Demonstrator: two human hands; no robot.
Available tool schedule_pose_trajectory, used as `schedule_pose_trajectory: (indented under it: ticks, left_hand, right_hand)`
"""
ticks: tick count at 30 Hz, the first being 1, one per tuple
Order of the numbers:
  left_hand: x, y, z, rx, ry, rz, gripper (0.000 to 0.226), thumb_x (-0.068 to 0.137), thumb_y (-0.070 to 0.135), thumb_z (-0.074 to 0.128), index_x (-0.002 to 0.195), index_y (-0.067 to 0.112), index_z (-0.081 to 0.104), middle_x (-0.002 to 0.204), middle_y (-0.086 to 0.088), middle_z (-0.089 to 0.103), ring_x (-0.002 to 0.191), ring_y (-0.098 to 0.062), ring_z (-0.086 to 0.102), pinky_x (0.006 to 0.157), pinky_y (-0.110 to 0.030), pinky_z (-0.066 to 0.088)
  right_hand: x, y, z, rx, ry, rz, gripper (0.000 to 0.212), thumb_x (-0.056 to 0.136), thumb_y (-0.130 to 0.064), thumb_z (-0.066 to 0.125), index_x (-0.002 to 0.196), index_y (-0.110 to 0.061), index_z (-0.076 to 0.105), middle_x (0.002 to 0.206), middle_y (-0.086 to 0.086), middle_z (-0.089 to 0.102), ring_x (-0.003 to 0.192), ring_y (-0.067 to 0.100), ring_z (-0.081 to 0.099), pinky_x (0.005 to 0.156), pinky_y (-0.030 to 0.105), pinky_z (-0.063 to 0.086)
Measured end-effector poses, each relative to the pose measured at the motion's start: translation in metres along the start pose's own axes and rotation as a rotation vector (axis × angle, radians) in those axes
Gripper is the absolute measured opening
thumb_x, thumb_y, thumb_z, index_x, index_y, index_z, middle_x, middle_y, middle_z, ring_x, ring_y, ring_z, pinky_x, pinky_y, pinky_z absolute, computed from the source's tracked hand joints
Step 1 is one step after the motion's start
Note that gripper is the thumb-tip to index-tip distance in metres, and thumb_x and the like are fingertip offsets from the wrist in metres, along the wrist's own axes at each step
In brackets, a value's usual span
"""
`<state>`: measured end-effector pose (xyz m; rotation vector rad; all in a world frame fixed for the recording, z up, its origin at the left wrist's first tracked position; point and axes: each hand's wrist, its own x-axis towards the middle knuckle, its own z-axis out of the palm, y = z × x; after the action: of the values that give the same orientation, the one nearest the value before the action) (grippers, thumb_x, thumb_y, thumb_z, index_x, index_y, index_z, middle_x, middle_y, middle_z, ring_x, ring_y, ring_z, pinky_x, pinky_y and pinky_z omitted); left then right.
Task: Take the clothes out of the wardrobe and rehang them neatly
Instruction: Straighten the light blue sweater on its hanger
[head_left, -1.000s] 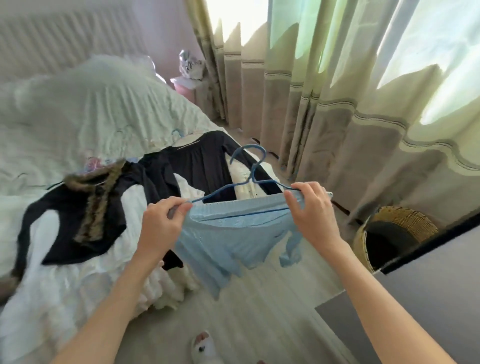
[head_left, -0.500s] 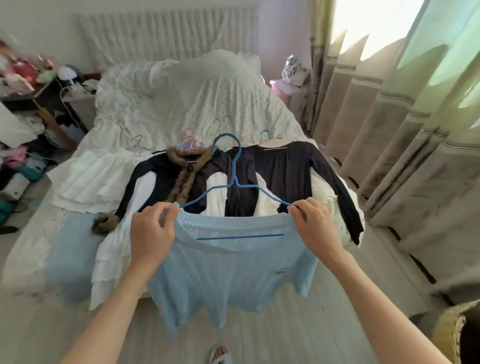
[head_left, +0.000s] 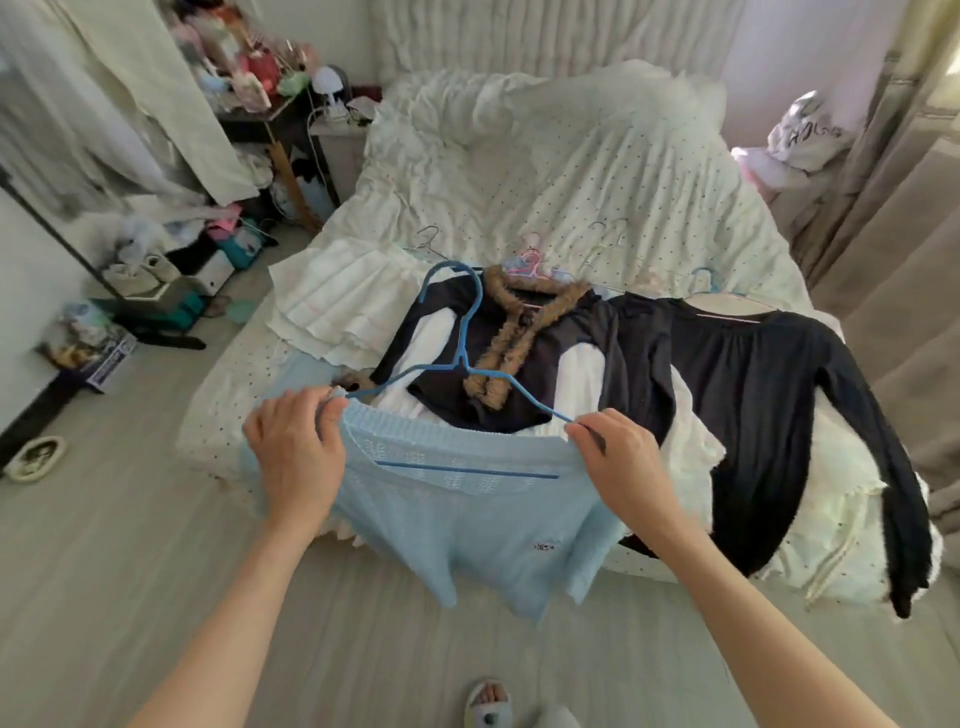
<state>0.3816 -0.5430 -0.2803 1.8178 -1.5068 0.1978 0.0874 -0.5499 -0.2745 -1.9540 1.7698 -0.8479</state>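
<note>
2 hands held a light blue knit sweater (head_left: 467, 525) up in front of the person, above the floor at the foot of the bed (head_left: 571, 171). The left hand (head_left: 296, 457) gripped the sweater's left shoulder with its fingers (head_left: 324, 415) curled round the knit and the end of the blue hanger (head_left: 462, 358). The right hand (head_left: 623, 467) pinched the opposite shoulder and the other hanger arm between thumb and fingertips. The hanger sat inside the neckline, its long axis running left to right between the 2 hands and dipping slightly toward the right; its hook pointed up and away from the person, toward the bed, curling over to the left. Its bottom bar showed through the neck opening. The sweater hung down from the hanger with its hem toward the floor.

On the bed beyond lay a dark garment with a brown fur collar (head_left: 519, 332), a long-sleeved black top (head_left: 753, 395) to its right whose sleeve draped off the bed's foot, and a white pleated piece (head_left: 337, 301) to its left. Several more hangers (head_left: 530, 260) lay on the dotted cover past them. A slippered foot (head_left: 488, 701) showed at the bottom edge.
</note>
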Motion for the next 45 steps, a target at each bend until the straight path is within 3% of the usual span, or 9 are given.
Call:
schedule_pose_trajectory:
  ticks: [8,12,15,19,23,29,34,42,45]
  left_hand:
    - [0.049,-0.067,-0.04,0.159,0.127,-0.15,0.013,0.09,0.007,0.055,0.097,-0.001,0.062,0.089,-0.02,0.06,0.085,-0.035,0.05,0.081,-0.043,0.034]
    - [0.088,-0.085,-0.047,0.26,0.25,-0.165,0.021,0.09,0.013,0.049,0.092,-0.002,0.063,0.085,-0.022,0.06,0.081,-0.039,0.053,0.077,-0.041,0.031]
    - [0.117,-0.089,-0.049,0.305,0.331,-0.147,0.02,0.09,0.013,0.048,0.09,-0.002,0.062,0.084,-0.021,0.061,0.08,-0.038,0.052,0.077,-0.04,0.031]
    - [0.145,-0.097,-0.048,0.361,0.402,-0.146,0.02,0.091,0.015,0.049,0.09,0.0,0.062,0.082,-0.02,0.059,0.079,-0.036,0.049,0.077,-0.04,0.031]
    - [0.183,-0.109,-0.047,0.399,0.419,-0.119,0.027,0.092,0.02,0.044,0.09,-0.001,0.061,0.081,-0.022,0.058,0.078,-0.039,0.05,0.076,-0.041,0.03]
    - [0.281,-0.132,-0.022,0.421,0.438,-0.049,0.032,0.093,0.024,0.041,0.093,0.0,0.062,0.085,-0.023,0.057,0.083,-0.041,0.049,0.082,-0.045,0.03]
    - [0.372,-0.164,0.037,0.355,0.358,0.032,0.035,0.091,0.029,0.041,0.091,0.001,0.063,0.086,-0.021,0.059,0.084,-0.039,0.05,0.081,-0.045,0.031]
    - [0.48,-0.243,0.176,0.292,0.011,0.054,0.025,0.093,0.021,0.052,0.09,0.0,0.066,0.08,-0.021,0.06,0.077,-0.039,0.053,0.075,-0.049,0.039]
    - [0.528,-0.249,0.217,0.256,0.02,0.07,0.021,0.093,0.017,0.053,0.091,-0.001,0.064,0.08,-0.024,0.059,0.078,-0.041,0.053,0.075,-0.048,0.036]
  right_hand:
    - [0.083,-0.071,0.062,0.23,-0.162,-0.181,0.015,0.088,-0.02,0.062,0.085,-0.009,0.069,0.081,0.003,0.066,0.074,0.014,0.054,0.068,0.022,0.036]
    - [0.141,-0.099,0.07,0.272,-0.29,-0.334,0.025,0.085,-0.023,0.052,0.093,-0.006,0.069,0.089,0.005,0.065,0.084,0.017,0.058,0.073,0.016,0.035]
    - [0.184,-0.117,0.072,0.342,-0.331,-0.4,0.037,0.073,-0.016,0.042,0.095,-0.003,0.068,0.089,0.001,0.061,0.083,0.015,0.055,0.074,0.014,0.035]
    - [0.22,-0.132,0.085,0.39,-0.374,-0.4,0.026,0.08,0.004,0.05,0.099,-0.001,0.067,0.096,0.007,0.064,0.081,0.004,0.051,0.074,0.003,0.034]
    - [0.252,-0.145,0.1,0.43,-0.393,-0.429,0.029,0.08,0.008,0.051,0.102,-0.003,0.066,0.097,0.006,0.063,0.072,-0.009,0.049,0.071,0.002,0.034]
    - [0.318,-0.167,0.124,0.562,-0.391,-0.266,0.026,0.085,0.004,0.049,0.097,-0.011,0.067,0.072,-0.016,0.052,0.058,-0.009,0.049,0.056,0.01,0.033]
    - [0.388,-0.172,0.159,0.543,-0.308,-0.101,0.028,0.086,0.003,0.046,0.091,-0.016,0.066,0.062,-0.008,0.047,0.048,0.002,0.04,0.046,0.013,0.028]
    - [0.485,-0.158,0.233,0.372,-0.251,0.135,0.03,0.09,0.0,0.041,0.101,-0.01,0.067,0.065,0.002,0.051,0.047,0.011,0.032,0.038,0.013,0.024]
    - [0.536,-0.159,0.25,0.312,-0.192,0.15,0.032,0.09,0.0,0.04,0.104,-0.01,0.067,0.065,-0.003,0.053,0.047,0.011,0.035,0.039,0.014,0.027]
